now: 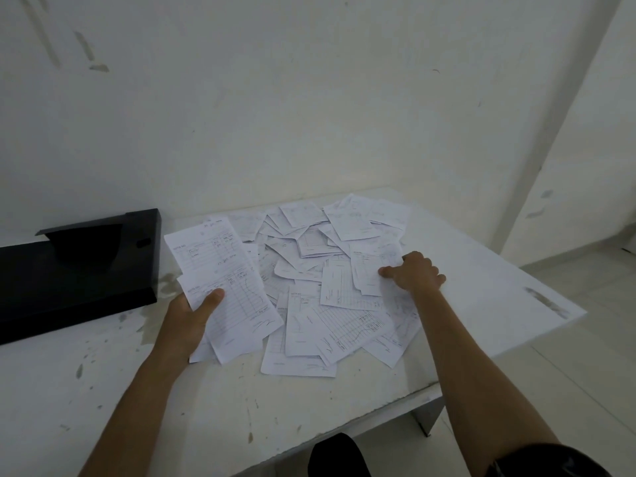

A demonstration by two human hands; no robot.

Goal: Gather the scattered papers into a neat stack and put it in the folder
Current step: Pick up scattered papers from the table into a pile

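Single head-worn wide-angle view, looking forward and down, close over white table [309, 401]; wall [309, 98] behind. No second view.

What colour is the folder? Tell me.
Black, seen in the head view: the folder lies on the white table, left of the papers.

Bare, plain back room, kind uncertain. Scuffed white wall [309, 98], stained white table [206, 401], pale tiled floor [568, 356]. Ruled receipt-like slips [330, 270] heaped beside black folder [69, 270] hint at paperwork.
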